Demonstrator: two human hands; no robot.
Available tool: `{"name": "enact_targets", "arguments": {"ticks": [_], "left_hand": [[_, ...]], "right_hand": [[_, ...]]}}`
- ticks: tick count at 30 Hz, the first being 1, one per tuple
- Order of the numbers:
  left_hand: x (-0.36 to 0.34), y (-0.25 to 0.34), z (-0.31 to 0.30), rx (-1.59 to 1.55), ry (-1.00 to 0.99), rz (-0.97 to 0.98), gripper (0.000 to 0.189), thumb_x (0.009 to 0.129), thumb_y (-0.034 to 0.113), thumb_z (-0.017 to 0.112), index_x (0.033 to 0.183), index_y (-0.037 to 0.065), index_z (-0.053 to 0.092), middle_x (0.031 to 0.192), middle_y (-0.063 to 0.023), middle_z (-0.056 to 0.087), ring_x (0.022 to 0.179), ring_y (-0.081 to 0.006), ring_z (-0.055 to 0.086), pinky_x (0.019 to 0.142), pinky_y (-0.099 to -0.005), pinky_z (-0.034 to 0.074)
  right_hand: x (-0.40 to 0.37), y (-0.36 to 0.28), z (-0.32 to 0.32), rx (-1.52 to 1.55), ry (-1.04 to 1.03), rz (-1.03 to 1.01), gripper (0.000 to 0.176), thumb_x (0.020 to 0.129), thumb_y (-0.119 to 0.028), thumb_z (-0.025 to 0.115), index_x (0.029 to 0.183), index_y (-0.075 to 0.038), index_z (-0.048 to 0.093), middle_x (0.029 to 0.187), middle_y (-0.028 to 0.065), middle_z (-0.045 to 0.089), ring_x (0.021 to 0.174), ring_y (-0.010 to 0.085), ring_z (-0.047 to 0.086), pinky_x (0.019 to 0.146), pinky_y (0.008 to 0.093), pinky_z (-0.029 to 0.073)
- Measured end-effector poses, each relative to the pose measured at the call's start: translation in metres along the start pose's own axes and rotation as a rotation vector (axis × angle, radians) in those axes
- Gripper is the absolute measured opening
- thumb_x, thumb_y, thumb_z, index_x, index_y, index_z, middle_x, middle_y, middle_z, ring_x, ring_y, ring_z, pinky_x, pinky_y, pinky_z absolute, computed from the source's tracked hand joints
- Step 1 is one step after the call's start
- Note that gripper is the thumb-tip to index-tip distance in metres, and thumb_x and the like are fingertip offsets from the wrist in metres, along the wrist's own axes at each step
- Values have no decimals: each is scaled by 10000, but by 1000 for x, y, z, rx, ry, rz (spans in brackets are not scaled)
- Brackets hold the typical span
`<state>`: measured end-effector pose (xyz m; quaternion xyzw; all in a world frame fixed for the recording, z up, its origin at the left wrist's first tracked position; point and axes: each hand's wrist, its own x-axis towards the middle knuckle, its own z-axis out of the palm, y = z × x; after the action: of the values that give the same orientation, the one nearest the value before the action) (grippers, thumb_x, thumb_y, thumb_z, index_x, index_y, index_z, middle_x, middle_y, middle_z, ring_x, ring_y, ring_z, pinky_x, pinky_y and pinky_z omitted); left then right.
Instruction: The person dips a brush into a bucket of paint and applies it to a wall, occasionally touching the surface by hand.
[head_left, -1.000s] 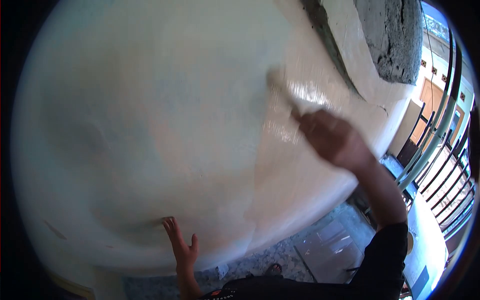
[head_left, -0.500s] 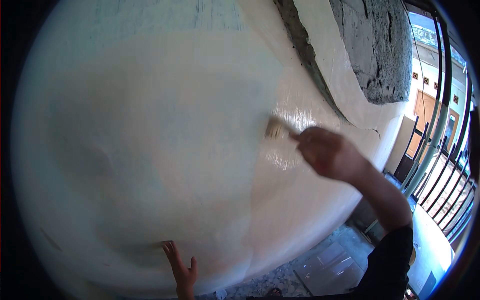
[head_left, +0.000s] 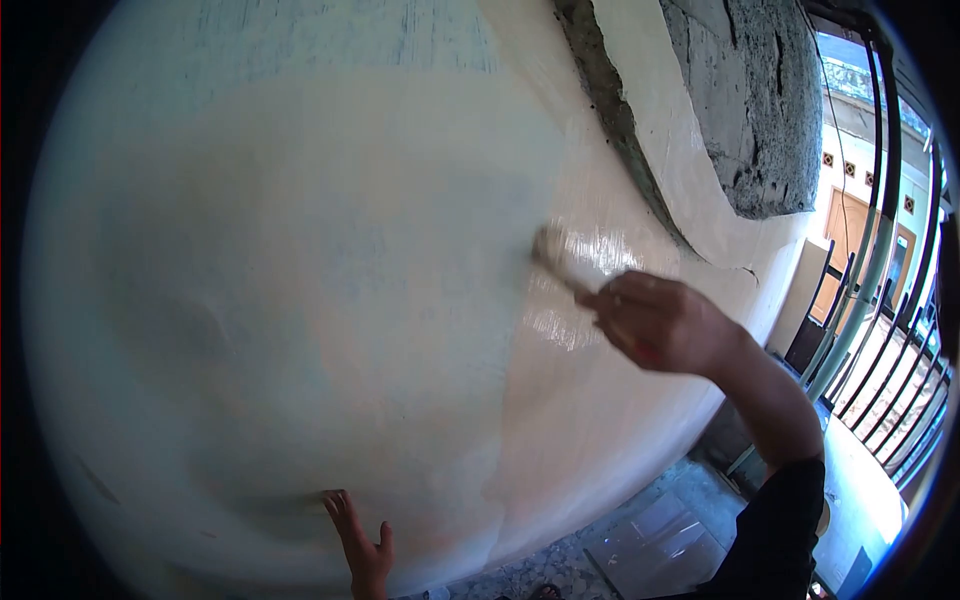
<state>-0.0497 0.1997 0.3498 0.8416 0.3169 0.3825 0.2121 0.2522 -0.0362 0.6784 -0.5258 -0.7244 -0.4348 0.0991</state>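
My right hand (head_left: pixel 665 318) is closed around the handle of a paintbrush (head_left: pixel 560 265). The bristles meet the pale wall (head_left: pixel 400 330) beside a shiny wet patch, and they look blurred. At lower left, my left hand (head_left: pixel 362 545) has its fingers apart and its thumb out. Its fingertips are at the wall surface and nothing is in it. The wall is whitish on the left and pinker, glossier on the right, with streaky bluish marks at the top.
A rough crack (head_left: pixel 610 105) runs down the upper right wall, near a bare grey concrete patch (head_left: pixel 755 110). Metal bars (head_left: pixel 885 330) stand at the right, with a wooden door (head_left: pixel 843 235) beyond. Below lies a mosaic-like floor (head_left: pixel 560 562) with a flat shiny sheet (head_left: pixel 655 545).
The brush handle has tilted more steeply, and my right hand sits slightly lower and to the right. My left hand stays in nearly the same place. The view has shifted slightly.
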Motion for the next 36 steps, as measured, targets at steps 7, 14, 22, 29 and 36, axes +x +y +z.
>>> {"name": "enact_targets", "arguments": {"ticks": [7, 14, 22, 29, 36], "left_hand": [[1, -1, 1, 8, 4, 10, 822, 772, 214, 589, 1434, 49, 131, 1477, -230, 106, 1362, -433, 45, 1082, -531, 138], [2, 3, -2, 2, 5, -10, 824, 770, 208, 590, 1434, 50, 129, 1480, -227, 98, 1360, -437, 47, 1080, -532, 142], [1, -4, 4, 34, 3, 25, 811, 768, 185, 582, 1431, 43, 136, 1479, -231, 98, 1369, -416, 41, 1086, -511, 139], [2, -2, 0, 18, -7, -5, 822, 768, 172, 591, 1434, 52, 124, 1478, -227, 102, 1367, -416, 42, 1088, -502, 150], [1, -1, -2, 24, -38, 2, 803, 773, 174, 591, 1430, 50, 146, 1475, -233, 108, 1366, -420, 44, 1086, -509, 147]], "right_hand": [[14, 15, -42, -295, 210, 123, 132, 747, -21, 657, 869, 6, 619, 791, 91, 606, 783, 180, 622, 660, 283, 560], [-32, -5, 12, 4, -123, -108, 108, 768, -59, 643, 865, -15, 621, 817, 93, 603, 786, 187, 606, 683, 290, 540], [-4, 12, -38, -194, 183, 224, 226, 718, 32, 662, 939, 13, 617, 863, 116, 598, 760, 226, 618, 650, 303, 545], [-32, -17, 25, 25, -92, -182, 134, 754, -35, 636, 886, -9, 634, 836, 95, 620, 845, 204, 614, 712, 281, 537], [12, 10, -32, -248, 281, 133, 198, 724, 23, 667, 914, 26, 614, 868, 117, 577, 735, 213, 616, 624, 308, 547]]}}
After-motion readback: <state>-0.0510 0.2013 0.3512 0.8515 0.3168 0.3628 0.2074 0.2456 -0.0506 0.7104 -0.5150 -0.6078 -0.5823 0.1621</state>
